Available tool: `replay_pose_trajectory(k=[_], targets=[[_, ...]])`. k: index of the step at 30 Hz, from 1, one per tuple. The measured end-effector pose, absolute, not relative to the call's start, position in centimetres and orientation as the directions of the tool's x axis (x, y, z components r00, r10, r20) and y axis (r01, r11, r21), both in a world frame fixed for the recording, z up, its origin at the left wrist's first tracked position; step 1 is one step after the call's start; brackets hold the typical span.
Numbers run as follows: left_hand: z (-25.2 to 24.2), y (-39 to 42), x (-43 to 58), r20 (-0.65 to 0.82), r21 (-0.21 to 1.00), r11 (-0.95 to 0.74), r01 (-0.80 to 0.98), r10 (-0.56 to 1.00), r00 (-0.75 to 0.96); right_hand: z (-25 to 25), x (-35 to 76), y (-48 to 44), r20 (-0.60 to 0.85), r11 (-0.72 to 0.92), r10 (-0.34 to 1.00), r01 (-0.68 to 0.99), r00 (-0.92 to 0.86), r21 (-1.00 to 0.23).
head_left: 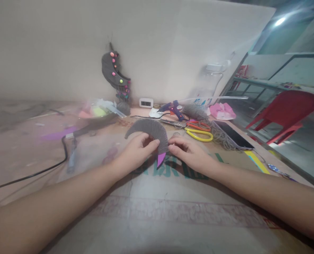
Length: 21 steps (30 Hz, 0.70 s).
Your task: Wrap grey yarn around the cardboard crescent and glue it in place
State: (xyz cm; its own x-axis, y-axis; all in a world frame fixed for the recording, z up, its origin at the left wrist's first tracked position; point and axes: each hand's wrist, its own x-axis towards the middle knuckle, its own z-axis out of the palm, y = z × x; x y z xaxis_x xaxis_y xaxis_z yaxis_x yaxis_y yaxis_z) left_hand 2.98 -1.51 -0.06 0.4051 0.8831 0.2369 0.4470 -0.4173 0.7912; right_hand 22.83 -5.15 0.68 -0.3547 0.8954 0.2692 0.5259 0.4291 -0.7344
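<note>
A crescent-shaped piece, wrapped in grey yarn, is held upright over a cardboard sheet. Its lower tip shows bare purple. My left hand grips the crescent's inner edge with thumb and fingers closed on it. My right hand pinches the wrapped end next to the purple tip, fingers pressed together. The two hands almost touch.
Yellow and orange scissors, a blue glue gun, grey yarn, a phone and a pink cloth lie behind. A finished beaded crescent leans on the wall. A black cable runs left. A red chair stands right.
</note>
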Motion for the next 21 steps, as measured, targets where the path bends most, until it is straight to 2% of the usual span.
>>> replay_pose_trajectory(k=[3, 5, 9, 13, 21], targets=[[-0.3, -1.5, 3.0, 0.227, 0.802, -0.415, 0.429, 0.877, 0.424, 0.8, 22.8, -5.2, 0.307, 0.399, 0.915, 0.494, -0.261, -0.773], [-0.3, -1.5, 3.0, 0.250, 0.759, -0.456, 0.465, 0.863, 0.438, 0.7, 22.9, -5.1, 0.285, 0.352, 0.935, 0.460, -0.210, -0.815], [0.1, -1.8, 3.1, 0.257, 0.705, -0.499, 0.503, 0.842, 0.475, 0.4, 23.1, -4.8, 0.261, 0.336, 0.940, 0.460, -0.221, -0.822], [0.0, -1.9, 3.2, 0.251, 0.754, -0.496, 0.430, 0.823, 0.509, 0.2, 23.1, -4.6, 0.253, 0.341, 0.939, 0.552, -0.232, -0.761], [-1.5, -1.2, 3.5, 0.248, 0.886, -0.406, 0.224, 0.822, 0.513, 0.2, 23.1, -4.3, 0.196, 0.331, 0.936, 0.544, -0.292, -0.771]])
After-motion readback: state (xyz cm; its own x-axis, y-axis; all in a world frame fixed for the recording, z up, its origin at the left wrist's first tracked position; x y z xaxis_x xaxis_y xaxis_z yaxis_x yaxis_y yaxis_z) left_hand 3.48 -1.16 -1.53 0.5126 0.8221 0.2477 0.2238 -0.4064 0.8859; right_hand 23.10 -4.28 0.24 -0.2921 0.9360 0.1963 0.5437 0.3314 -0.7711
